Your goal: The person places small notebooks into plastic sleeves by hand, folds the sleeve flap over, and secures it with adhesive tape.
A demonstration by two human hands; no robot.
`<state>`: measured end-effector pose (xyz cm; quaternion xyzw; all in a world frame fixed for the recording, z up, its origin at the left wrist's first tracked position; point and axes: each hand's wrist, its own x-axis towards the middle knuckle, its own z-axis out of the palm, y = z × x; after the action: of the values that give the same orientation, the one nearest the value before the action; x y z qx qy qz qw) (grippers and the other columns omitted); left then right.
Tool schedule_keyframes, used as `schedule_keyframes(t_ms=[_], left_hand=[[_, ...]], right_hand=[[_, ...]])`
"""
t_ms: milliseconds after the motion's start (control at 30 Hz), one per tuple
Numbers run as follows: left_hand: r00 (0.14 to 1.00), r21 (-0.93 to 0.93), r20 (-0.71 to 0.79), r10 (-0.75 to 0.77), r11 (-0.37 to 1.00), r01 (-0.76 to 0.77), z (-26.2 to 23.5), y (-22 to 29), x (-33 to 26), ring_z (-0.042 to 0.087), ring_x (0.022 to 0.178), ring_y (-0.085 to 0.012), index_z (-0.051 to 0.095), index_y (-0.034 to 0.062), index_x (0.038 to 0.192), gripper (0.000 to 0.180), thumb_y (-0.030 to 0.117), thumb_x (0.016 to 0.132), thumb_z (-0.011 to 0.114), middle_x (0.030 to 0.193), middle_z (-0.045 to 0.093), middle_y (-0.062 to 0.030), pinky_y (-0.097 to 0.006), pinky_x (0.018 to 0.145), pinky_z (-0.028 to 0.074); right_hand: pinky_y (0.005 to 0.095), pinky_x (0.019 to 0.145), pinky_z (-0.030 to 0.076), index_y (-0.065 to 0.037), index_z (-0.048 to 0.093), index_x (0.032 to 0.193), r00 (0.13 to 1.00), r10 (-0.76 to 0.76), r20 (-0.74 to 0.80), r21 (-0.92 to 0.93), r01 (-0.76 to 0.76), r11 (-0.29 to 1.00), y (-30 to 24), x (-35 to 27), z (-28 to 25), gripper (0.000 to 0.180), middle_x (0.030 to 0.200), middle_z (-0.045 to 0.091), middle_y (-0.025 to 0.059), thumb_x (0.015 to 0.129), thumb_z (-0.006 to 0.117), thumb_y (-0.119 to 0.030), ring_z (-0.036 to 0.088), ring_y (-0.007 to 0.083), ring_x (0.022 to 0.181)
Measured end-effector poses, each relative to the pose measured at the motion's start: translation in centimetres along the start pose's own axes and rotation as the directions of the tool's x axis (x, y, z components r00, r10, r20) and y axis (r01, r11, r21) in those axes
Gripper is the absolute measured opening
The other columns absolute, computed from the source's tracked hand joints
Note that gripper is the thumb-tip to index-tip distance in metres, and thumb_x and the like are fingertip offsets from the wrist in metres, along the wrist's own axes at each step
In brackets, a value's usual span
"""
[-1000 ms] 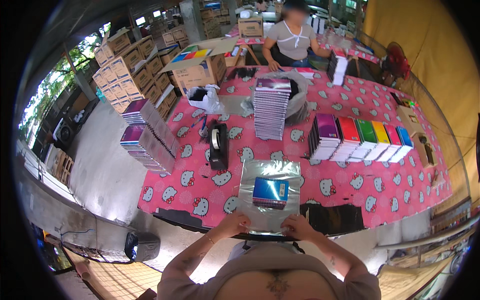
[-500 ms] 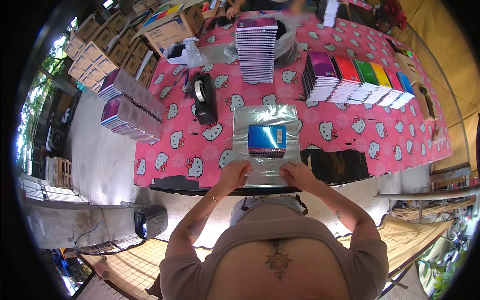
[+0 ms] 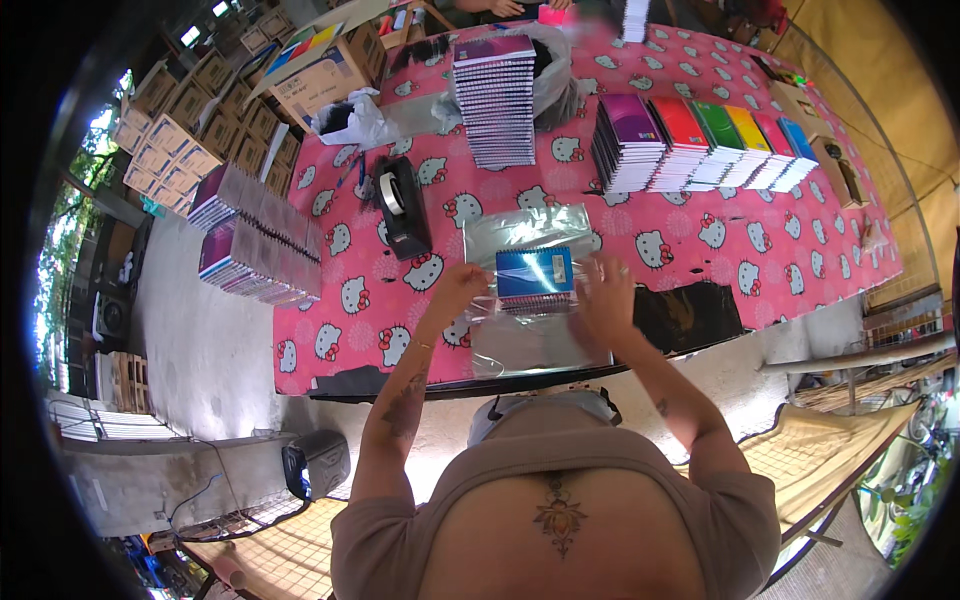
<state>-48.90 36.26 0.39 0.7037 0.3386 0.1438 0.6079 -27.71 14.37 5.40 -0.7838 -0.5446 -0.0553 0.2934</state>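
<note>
A small stack of spiral notebooks, a blue one point(image 3: 533, 273) on top, lies on a clear plastic sheet point(image 3: 525, 345) at the table's near edge. Left of the stack, my left hand point(image 3: 462, 288) has its fingers pinched together on the sheet's side, which rises a little there. My right hand point(image 3: 606, 298) is at the stack's right side, over the sheet. Its fingers are smeared by motion, so their grip cannot be made out. A black tape dispenser point(image 3: 404, 210) stands beyond my left hand.
A tall stack of spiral notebooks point(image 3: 496, 105) stands at the far middle. Several colour-sorted notebook stacks point(image 3: 632, 150) line the right. Wrapped notebooks point(image 3: 255, 255) sit at the left edge, near cartons point(image 3: 185, 150). A black patch point(image 3: 690, 318) lies at the near right. Another person's hands point(image 3: 505, 8) show across the table.
Both hands have moved away from me, from the sheet's near edge to either side of the notebook stack. The sheet's left side is now lifted. The view has shifted slightly.
</note>
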Motion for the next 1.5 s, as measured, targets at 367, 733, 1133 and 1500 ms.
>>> schedule_keyframes(t_ms=[367, 733, 1133, 1500], left_hand=[[0.977, -0.379, 0.189, -0.095, 0.911, 0.162, 0.8, -0.6, 0.0, 0.071, 0.092, -0.0202, 0.063, 0.0003, 0.102, 0.024, 0.024, 0.097, 0.062, 0.096, 0.070, -0.0091, -0.029, 0.080, 0.056], [0.995, -0.039, 0.096, 0.038, 0.999, -0.035, -1.1, 1.0, 1.9, 0.063, 0.074, -0.0109, 0.068, -0.0001, 0.088, 0.025, 0.024, 0.093, 0.067, 0.075, 0.066, -0.0032, -0.027, 0.070, 0.051], [0.809, 0.771, 0.329, 0.487, 0.355, -0.528, 3.4, 3.2, 15.6, 0.065, 0.082, -0.0376, 0.070, 0.0033, 0.080, 0.014, 0.016, 0.079, 0.067, 0.086, 0.066, -0.0177, -0.047, 0.076, 0.052], [0.834, 0.708, 0.326, 0.444, 0.471, -0.527, 4.1, 4.1, 14.7, 0.062, 0.094, -0.0353, 0.068, 0.0047, 0.076, 0.014, 0.018, 0.079, 0.068, 0.091, 0.064, -0.0148, -0.045, 0.082, 0.050]], right_hand=[[0.0521, 0.109, 0.031, -0.010, 0.054, 0.135, 0.981, -0.123, 0.148, -0.017, 0.127, 0.992, -5.4, -2.7, 3.0, 0.057, 0.138, 0.049, 0.0133, 0.085, 0.068, -0.033, 0.044, 0.0307, 0.131], [0.0578, 0.113, 0.026, -0.016, 0.053, 0.139, 0.988, -0.066, 0.137, -0.045, 0.073, 0.996, -6.7, -3.1, 4.7, 0.059, 0.144, 0.047, 0.0141, 0.085, 0.068, -0.035, 0.042, 0.0340, 0.135], [0.0563, 0.112, 0.030, -0.017, 0.053, 0.139, 0.988, -0.074, 0.139, -0.086, 0.086, 0.993, -6.4, -2.9, 4.7, 0.060, 0.143, 0.048, 0.0136, 0.083, 0.070, -0.030, 0.044, 0.0337, 0.133], [0.0554, 0.111, 0.030, -0.017, 0.054, 0.137, 0.990, -0.094, 0.103, -0.057, 0.100, 0.993, -6.0, -3.0, 4.4, 0.061, 0.140, 0.049, 0.0132, 0.080, 0.072, -0.026, 0.044, 0.0330, 0.132]])
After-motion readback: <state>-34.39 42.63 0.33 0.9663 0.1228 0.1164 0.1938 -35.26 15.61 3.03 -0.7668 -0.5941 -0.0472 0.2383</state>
